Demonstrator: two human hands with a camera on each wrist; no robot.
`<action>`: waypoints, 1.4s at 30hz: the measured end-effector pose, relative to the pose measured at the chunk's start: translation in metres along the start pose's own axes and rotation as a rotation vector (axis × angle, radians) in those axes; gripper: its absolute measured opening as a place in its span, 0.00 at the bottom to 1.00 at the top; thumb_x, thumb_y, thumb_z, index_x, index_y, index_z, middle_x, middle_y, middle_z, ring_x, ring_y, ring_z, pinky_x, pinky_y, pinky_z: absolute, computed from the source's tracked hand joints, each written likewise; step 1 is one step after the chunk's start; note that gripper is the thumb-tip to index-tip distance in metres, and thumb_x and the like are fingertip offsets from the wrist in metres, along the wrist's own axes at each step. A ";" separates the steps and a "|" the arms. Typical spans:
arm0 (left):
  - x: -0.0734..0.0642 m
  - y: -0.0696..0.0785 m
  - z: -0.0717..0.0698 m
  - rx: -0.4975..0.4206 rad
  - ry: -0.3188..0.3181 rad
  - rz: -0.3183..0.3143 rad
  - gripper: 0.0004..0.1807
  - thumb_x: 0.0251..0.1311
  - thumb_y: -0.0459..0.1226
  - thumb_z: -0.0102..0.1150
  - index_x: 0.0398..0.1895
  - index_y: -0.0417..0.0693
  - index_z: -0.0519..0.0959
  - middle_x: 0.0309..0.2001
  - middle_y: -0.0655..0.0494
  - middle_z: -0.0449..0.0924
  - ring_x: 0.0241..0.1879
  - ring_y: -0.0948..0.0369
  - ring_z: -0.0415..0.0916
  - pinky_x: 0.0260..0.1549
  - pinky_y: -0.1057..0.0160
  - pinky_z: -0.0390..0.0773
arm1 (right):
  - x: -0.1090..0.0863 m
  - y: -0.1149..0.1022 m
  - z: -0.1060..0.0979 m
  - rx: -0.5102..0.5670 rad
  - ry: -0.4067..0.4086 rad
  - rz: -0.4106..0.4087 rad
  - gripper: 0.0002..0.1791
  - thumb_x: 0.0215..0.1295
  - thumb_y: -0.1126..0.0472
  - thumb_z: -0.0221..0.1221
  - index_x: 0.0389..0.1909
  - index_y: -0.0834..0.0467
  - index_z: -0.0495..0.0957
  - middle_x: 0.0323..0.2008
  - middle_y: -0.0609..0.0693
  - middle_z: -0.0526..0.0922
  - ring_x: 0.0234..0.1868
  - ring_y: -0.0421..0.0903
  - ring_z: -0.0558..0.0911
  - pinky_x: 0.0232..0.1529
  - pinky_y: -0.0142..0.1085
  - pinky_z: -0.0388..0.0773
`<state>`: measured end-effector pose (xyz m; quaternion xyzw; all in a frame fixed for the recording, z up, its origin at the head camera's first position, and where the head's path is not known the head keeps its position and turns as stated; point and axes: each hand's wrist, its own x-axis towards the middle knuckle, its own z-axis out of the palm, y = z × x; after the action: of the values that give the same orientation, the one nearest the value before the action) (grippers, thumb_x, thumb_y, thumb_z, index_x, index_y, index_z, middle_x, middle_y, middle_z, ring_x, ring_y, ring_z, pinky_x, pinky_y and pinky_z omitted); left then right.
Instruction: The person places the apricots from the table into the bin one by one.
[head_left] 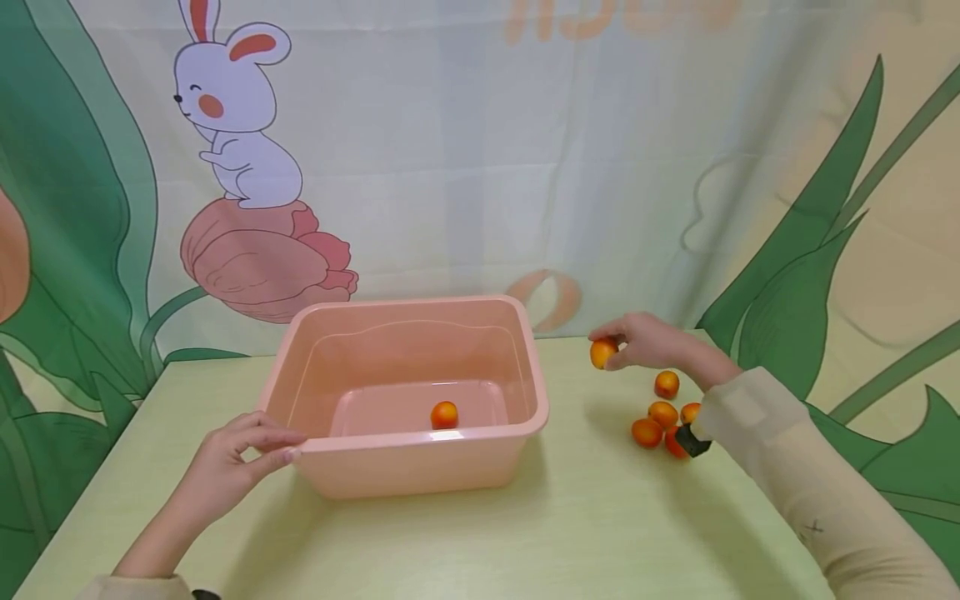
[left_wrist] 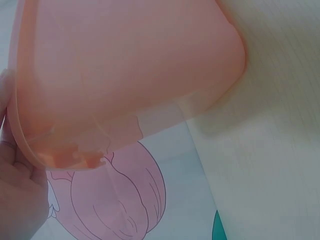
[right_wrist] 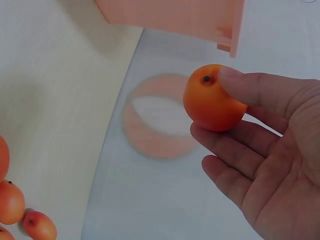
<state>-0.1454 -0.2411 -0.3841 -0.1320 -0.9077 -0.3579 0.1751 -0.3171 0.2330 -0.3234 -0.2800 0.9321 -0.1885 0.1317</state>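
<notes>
An orange fruit (head_left: pixel 602 354) is pinched between the thumb and fingers (right_wrist: pixel 235 150) of my right hand (head_left: pixel 651 340), raised off the table (head_left: pixel 585 525), right of the pink basin (head_left: pixel 420 468). The basin contains one similar fruit (head_left: pixel 444 415), seen just behind the near rim. My left hand (head_left: pixel 228 462) pinches the rim's near-left corner. More loose fruits (head_left: pixel 647 432) lie on the table near my right sleeve (head_left: pixel 780 433).

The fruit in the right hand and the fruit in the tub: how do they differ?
The held fruit is pinched by the right hand; the other fruit is touched by no hand.
The held fruit is in the air, outside the tub; the other fruit lies inside it.
Both are roundish and orange.
</notes>
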 end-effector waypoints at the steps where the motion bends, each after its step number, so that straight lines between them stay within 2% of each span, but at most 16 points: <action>1: 0.000 0.000 0.000 0.000 -0.001 0.003 0.08 0.44 0.33 0.65 0.30 0.51 0.83 0.27 0.69 0.74 0.28 0.74 0.69 0.26 0.72 0.69 | 0.000 -0.001 -0.001 -0.002 0.002 -0.008 0.23 0.53 0.66 0.59 0.52 0.65 0.72 0.43 0.55 0.79 0.41 0.48 0.76 0.47 0.44 0.73; 14: -0.001 -0.003 0.002 -0.005 0.005 0.005 0.08 0.43 0.32 0.65 0.30 0.50 0.83 0.27 0.70 0.74 0.28 0.75 0.69 0.26 0.73 0.69 | 0.003 -0.027 -0.016 -0.003 -0.002 -0.035 0.23 0.54 0.65 0.59 0.53 0.63 0.71 0.44 0.54 0.80 0.44 0.49 0.75 0.50 0.47 0.71; 22: -0.001 -0.003 0.002 -0.019 0.003 -0.001 0.08 0.43 0.32 0.65 0.30 0.50 0.83 0.28 0.69 0.74 0.28 0.74 0.69 0.26 0.73 0.69 | 0.006 -0.046 -0.025 -0.028 0.006 -0.053 0.24 0.53 0.65 0.59 0.53 0.62 0.71 0.41 0.52 0.81 0.44 0.49 0.76 0.49 0.45 0.72; 26: -0.001 -0.003 0.001 -0.016 0.001 -0.006 0.08 0.44 0.33 0.65 0.30 0.50 0.83 0.28 0.69 0.74 0.29 0.74 0.69 0.26 0.72 0.69 | 0.008 -0.055 -0.028 -0.039 0.004 -0.059 0.24 0.53 0.65 0.59 0.53 0.62 0.72 0.39 0.51 0.81 0.41 0.48 0.76 0.46 0.41 0.74; 29: 0.000 -0.002 0.001 -0.014 0.002 -0.006 0.08 0.44 0.33 0.65 0.30 0.51 0.83 0.27 0.69 0.74 0.29 0.74 0.69 0.27 0.72 0.70 | 0.009 -0.060 -0.030 -0.055 0.006 -0.079 0.23 0.53 0.65 0.59 0.53 0.62 0.72 0.39 0.51 0.81 0.40 0.47 0.76 0.45 0.40 0.74; 35: 0.000 -0.002 0.001 -0.009 0.002 -0.009 0.08 0.44 0.33 0.65 0.30 0.51 0.83 0.27 0.69 0.74 0.28 0.74 0.69 0.26 0.72 0.69 | 0.014 -0.067 -0.032 -0.070 0.006 -0.111 0.23 0.52 0.65 0.59 0.52 0.62 0.72 0.39 0.51 0.81 0.44 0.49 0.76 0.50 0.44 0.72; 42: 0.000 -0.002 0.001 -0.008 0.005 -0.004 0.08 0.44 0.33 0.65 0.30 0.51 0.83 0.27 0.69 0.74 0.28 0.74 0.69 0.26 0.72 0.69 | 0.020 -0.079 -0.035 -0.095 0.013 -0.157 0.21 0.52 0.66 0.59 0.50 0.62 0.74 0.38 0.51 0.80 0.41 0.47 0.75 0.47 0.42 0.72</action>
<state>-0.1459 -0.2422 -0.3860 -0.1298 -0.9061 -0.3622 0.1759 -0.3085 0.1699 -0.2615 -0.3570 0.9159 -0.1557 0.0971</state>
